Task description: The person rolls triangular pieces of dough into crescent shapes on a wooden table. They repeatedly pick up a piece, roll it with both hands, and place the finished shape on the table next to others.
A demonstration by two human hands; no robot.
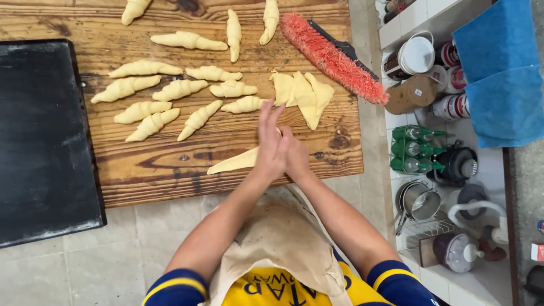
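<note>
— Pale yellow dough is what you have between your palms: your left hand (268,141) and right hand (294,154) are pressed together over the near edge of the wooden board (170,170), fingers (265,116) straight and close, clamped flat on the wide end of a dough strip (232,162). Its thin tail lies on the board, pointing away to your left.

— So which step would you call it?

— Rolling, I'd judge, and only begun: the tail lies flat and unrolled. Next you'd need an even, light rub of palm on palm so the soft dough curls without tearing or smearing.

— And what else is on the board?

— Toward its far side, beyond your hands, sit rolled crescents (170,90), plump in the middle, tapered at both ends, ridged where the layers overlap, matte and smooth. At the board's right side, a few flat dough triangles (306,96) lie overlapping, uncurled. Past them, on the right far corner, rests a brush (331,56) with stiff red bristles and a dark back.

— And off the board?

— Left of it, touching its edge, is a dark metal baking tray (39,141), dull and lightly floured. The board itself is knotty, grained and rough, resting on a tiled counter (113,255).
</note>
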